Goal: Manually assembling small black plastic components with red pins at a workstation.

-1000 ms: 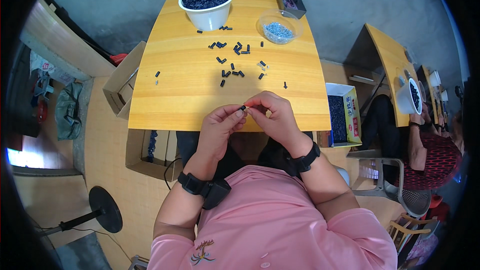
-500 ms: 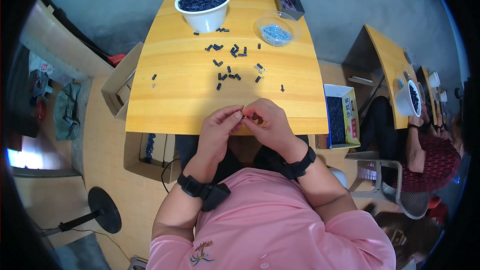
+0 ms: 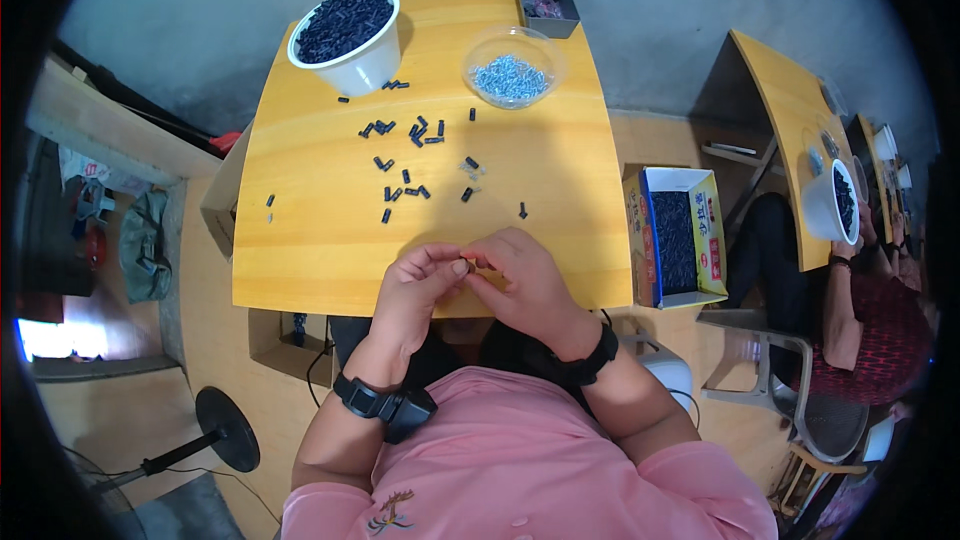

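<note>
while the left hand and right hand meet, pinched closed, anything between them hidden, a lone black piece lies tableward beyond the nearer right, long axis running near-to-far.

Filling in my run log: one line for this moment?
left hand, right hand: close together | grip contents: unclear | tabletop: scattered black pieces, white tub

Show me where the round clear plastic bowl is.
In the head view, the bowl stands toward the far right corner of the yellow wooden table, just in front of the dark rectangular box.
</note>
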Demonstrator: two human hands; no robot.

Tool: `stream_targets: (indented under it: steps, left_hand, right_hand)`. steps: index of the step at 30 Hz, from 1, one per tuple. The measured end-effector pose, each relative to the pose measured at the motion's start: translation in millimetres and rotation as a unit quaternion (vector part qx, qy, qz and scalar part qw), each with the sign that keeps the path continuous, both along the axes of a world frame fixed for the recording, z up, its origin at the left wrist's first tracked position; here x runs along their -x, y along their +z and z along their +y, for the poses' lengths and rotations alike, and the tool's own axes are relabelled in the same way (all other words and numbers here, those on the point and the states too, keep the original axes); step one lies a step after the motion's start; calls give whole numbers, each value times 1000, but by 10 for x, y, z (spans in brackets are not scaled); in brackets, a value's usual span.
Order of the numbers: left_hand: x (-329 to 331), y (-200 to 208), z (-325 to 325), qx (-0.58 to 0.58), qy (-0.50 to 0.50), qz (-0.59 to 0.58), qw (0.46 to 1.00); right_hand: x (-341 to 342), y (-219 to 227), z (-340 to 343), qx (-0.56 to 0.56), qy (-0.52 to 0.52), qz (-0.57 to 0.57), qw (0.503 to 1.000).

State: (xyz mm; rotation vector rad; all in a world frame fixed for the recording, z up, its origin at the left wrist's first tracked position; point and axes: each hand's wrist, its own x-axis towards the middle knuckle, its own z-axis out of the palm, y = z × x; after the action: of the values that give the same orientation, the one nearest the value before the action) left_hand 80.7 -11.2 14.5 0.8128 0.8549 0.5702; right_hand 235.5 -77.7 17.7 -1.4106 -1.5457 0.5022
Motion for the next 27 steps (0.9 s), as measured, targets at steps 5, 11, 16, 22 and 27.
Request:
stream_targets:
  steps: [5, 11, 16, 22, 27]
  left_hand:
    - [-232, -23, 0, 24, -31, 6, 999]
    - [-354, -24, 25, 28, -61, 11, 998]
    - [-331, -65, 21, 3, -26, 43, 999]
    - [17, -52, 72, -32, 46, 28, 998]
    - [280, -96, 89, -26, 55, 12, 998]
  right_hand:
    - [-228, 23, -6, 6, -22, -20, 1000]
    - [-362, 130, -41, 22, -23, -64, 997]
    - [-461, 16, -92, 31, -36, -72, 996]
    - [-353, 11, 238, 45, -96, -121, 987]
    - [-221, 7, 581, 43, -146, -167, 974]
